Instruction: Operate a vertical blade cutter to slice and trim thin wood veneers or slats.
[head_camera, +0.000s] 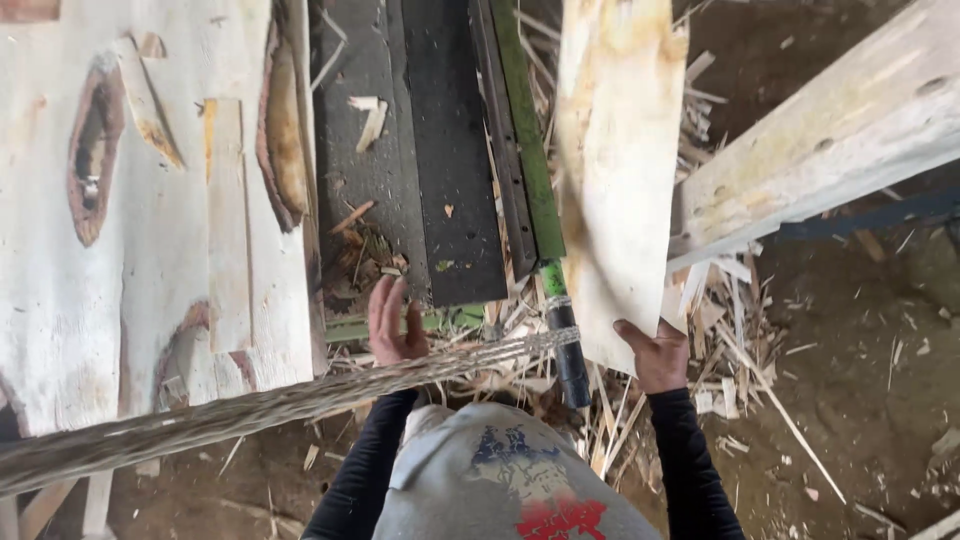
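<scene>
The right hand (660, 355) is gripping the lower edge of a thin wood sheet (615, 170) right of centre, beside the green blade arm (528, 140); the left hand (392, 322), fingers spread, is resting on the dark counter (440, 130). Offcuts (730, 330) are littering the floor, suggesting trimming is well underway.

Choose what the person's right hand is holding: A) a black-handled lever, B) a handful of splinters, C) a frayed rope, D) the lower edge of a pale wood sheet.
D: the right hand grips the bottom edge of the wood sheet, apart from the lever beside it.
</scene>
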